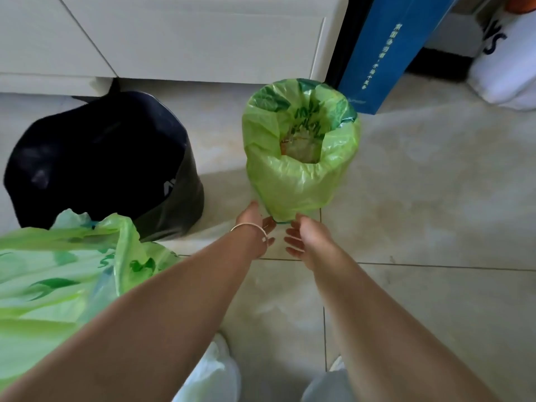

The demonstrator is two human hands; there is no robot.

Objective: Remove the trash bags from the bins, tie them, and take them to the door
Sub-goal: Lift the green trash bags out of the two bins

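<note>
At the near left I note a loose green bag [49,285], crumpled and lying on the tile floor [435,227], its top edge touching the base of the black-lined bin. Behind it, further left and far, stands a bin with a black liner [98,161], mouth open, set against the white cabinet [174,39].

My left hand [255,227] reaches forward at centre, a thin bangle [249,227] on the wrist. The fingers are spread and slack, palm turned inward; it holds nothing. Its fingertips sit just beside the lower hem of the green liner, and I cannot tell whether they touch the plastic.

The green liner [298,181] covers a small bin at centre, folded down over the outside almost to the floor. The mouth is open and pale refuse shows inside. This bag is not yet lifted out or tied.

My right hand [304,239] mirrors the left on the near right side of the hem, fingers open and curled loosely, gripping nothing.

Far right, a blue carton [385,53] leans just behind the small bin, and a white bag [507,68] rests beyond it in the corner.
</note>
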